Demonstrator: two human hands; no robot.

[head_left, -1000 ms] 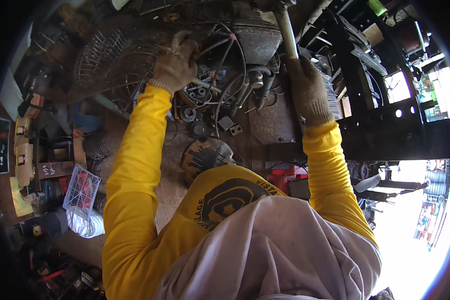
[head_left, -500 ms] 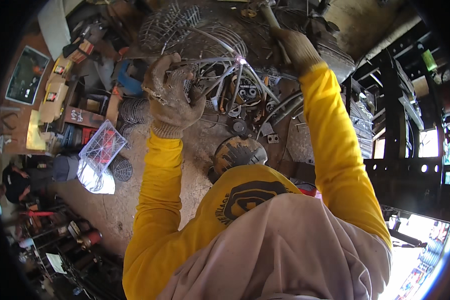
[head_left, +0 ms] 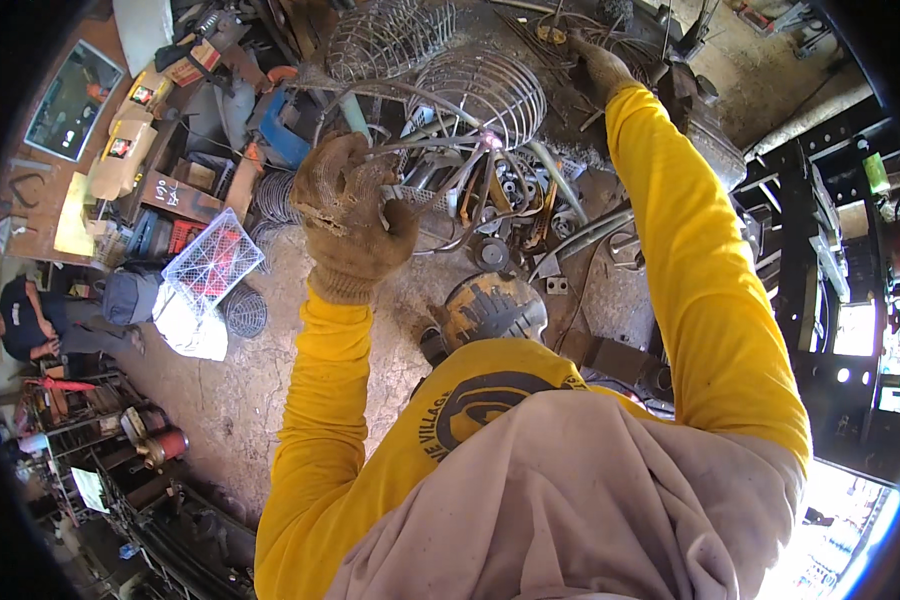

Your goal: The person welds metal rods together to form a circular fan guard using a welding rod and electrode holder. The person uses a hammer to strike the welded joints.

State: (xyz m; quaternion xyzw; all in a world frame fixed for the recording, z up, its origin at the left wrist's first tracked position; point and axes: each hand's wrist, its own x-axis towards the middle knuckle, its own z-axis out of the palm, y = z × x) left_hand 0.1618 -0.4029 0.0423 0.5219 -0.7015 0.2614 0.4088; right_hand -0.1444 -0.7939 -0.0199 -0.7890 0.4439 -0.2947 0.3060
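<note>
The fingers of the gloved left grip (head_left: pixel 355 215) are curled near the rod frame (head_left: pixel 474 141), but whether a rod is clamped cannot be told; the right grip (head_left: pixel 602 72) is stretched farther out, its hold likewise unclear. If the frame is poorly supported, it could be tipped by a knock, and a glove could be scorched by contact with the bright joint (head_left: pixel 491 142). The frame is seen between both grips, beside a wire cage (head_left: pixel 518 88) and among loose metal parts (head_left: pixel 491 252), its greyish rods splayed from that pinkish-white joint.
</note>
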